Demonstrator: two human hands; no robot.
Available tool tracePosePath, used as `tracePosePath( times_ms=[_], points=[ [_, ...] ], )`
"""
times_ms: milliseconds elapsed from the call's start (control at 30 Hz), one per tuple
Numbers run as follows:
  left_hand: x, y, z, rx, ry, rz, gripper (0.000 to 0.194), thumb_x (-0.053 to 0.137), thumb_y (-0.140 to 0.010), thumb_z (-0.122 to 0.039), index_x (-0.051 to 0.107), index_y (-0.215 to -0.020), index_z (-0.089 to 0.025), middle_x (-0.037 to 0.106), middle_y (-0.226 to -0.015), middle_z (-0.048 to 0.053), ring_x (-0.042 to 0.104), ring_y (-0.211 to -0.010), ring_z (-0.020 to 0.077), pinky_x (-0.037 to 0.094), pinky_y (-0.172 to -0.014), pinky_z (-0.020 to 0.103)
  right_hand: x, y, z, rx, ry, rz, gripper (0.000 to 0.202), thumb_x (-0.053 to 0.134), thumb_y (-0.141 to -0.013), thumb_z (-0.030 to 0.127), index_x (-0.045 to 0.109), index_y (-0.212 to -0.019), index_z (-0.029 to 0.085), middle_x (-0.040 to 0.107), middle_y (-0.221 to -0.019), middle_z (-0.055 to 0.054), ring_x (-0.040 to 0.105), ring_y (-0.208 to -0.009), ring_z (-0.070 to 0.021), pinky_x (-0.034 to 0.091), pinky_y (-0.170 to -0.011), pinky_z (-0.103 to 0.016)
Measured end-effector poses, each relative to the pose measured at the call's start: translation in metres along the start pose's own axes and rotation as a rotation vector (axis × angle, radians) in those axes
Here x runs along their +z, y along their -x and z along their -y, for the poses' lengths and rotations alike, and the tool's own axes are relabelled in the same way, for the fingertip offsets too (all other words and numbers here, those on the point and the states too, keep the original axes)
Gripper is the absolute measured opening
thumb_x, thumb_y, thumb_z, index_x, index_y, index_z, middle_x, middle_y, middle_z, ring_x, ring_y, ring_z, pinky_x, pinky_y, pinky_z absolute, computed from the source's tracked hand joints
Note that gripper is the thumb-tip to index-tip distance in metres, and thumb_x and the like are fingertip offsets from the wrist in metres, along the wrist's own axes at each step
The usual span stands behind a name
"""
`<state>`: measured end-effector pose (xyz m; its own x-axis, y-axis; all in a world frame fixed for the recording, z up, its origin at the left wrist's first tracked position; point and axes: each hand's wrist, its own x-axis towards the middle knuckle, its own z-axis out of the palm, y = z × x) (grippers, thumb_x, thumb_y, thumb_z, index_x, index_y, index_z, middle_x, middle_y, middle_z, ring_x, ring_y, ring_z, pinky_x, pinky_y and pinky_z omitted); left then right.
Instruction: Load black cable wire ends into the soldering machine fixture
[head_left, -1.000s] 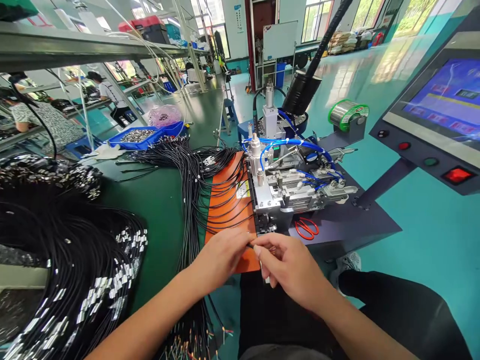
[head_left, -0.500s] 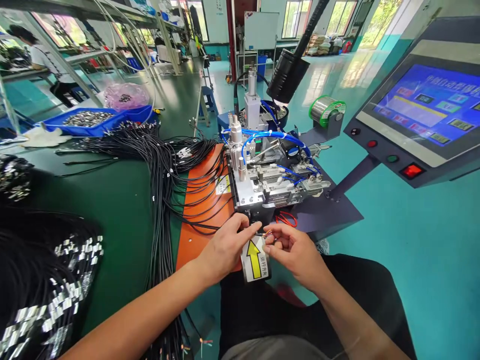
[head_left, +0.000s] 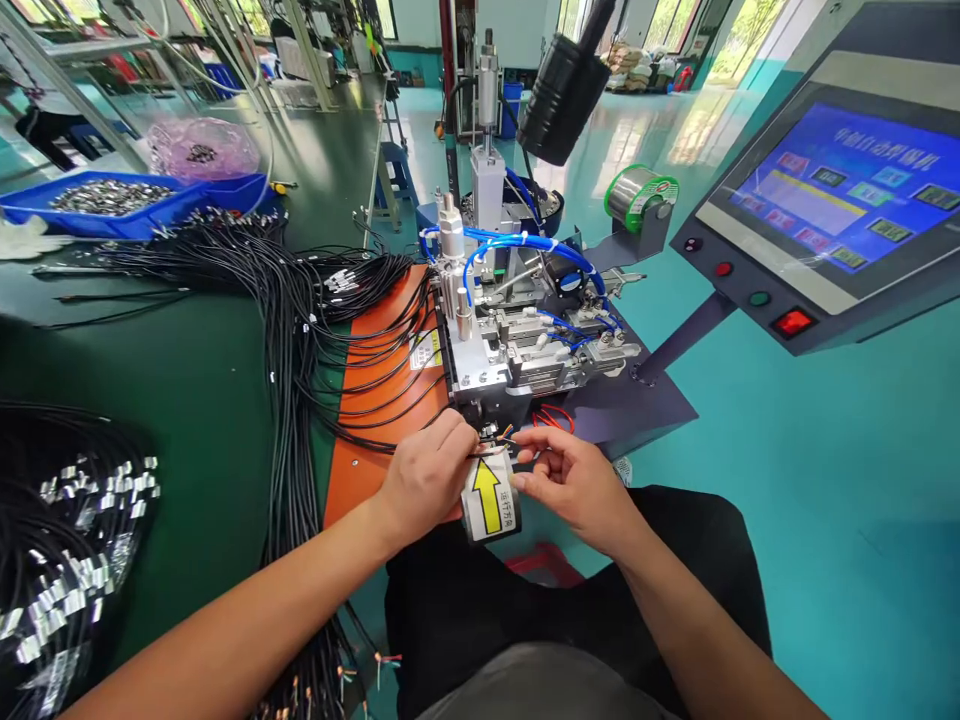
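In the head view, my left hand [head_left: 433, 468] is pinched on a thin cable [head_left: 487, 454], held just above the yellow arrow label [head_left: 491, 498] and near the front edge of the machine [head_left: 480, 375]. Coloured wire ends [head_left: 508, 433] fan out between my two hands. My right hand [head_left: 576, 487] has its fingers curled at those ends — whether they grip any wire, I cannot tell. To the left, black cables [head_left: 289, 400] lie bundled on the green worktop [head_left: 217, 410], some looping across the orange sheet [head_left: 356, 485] — red handles [head_left: 553, 418] sit beyond my right fingers.
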<state>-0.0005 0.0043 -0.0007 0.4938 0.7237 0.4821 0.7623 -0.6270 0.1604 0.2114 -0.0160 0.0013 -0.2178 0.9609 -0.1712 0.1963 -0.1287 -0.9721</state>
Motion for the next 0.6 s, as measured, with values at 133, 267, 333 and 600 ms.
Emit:
tracePosePath(
  times_ms=[133, 267, 333, 600],
  points=[
    [0.002, 0.001, 0.001, -0.009, -0.008, 0.026, 0.03, 0.044, -0.096, -0.022, 0.05, -0.068, -0.019, 0.045, -0.072, 0.001, 0.04, -0.062, 0.0133, 0.033, -0.055, 0.026, 0.005, -0.003, -0.004, 0.0, -0.007, -0.031, 0.04, 0.073, -0.074, 0.028, 0.065, -0.112, 0.018, 0.062, -0.09, -0.001, 0.046, -0.056, -0.0069, 0.043, -0.056, -0.023],
    [0.002, 0.001, 0.003, -0.008, 0.043, 0.002, 0.027, 0.045, -0.096, -0.019, 0.052, -0.07, -0.018, 0.044, -0.07, 0.0, 0.04, -0.06, 0.013, 0.033, -0.056, 0.026, 0.002, -0.006, -0.003, 0.013, -0.001, -0.056, 0.041, 0.075, -0.074, 0.028, 0.065, -0.113, 0.02, 0.062, -0.091, -0.001, 0.045, -0.058, -0.0069, 0.042, -0.057, -0.023],
    [0.001, 0.001, 0.003, -0.006, 0.089, -0.001, 0.019, 0.045, -0.096, -0.018, 0.058, -0.082, -0.017, 0.046, -0.071, 0.0, 0.044, -0.062, 0.0132, 0.035, -0.057, 0.026, -0.004, -0.007, -0.001, 0.01, 0.004, -0.056, 0.042, 0.076, -0.074, 0.029, 0.065, -0.114, 0.02, 0.061, -0.092, -0.001, 0.045, -0.059, -0.0073, 0.042, -0.057, -0.023],
    [0.0, 0.0, 0.002, -0.053, 0.227, 0.032, 0.016, 0.048, -0.095, -0.02, 0.063, -0.096, -0.014, 0.057, -0.076, 0.003, 0.053, -0.07, 0.0143, 0.041, -0.063, 0.025, -0.008, -0.009, 0.006, -0.038, 0.065, -0.078, 0.04, 0.075, -0.076, 0.029, 0.065, -0.114, 0.021, 0.062, -0.091, -0.002, 0.047, -0.059, -0.0091, 0.043, -0.057, -0.024]
  ],
)
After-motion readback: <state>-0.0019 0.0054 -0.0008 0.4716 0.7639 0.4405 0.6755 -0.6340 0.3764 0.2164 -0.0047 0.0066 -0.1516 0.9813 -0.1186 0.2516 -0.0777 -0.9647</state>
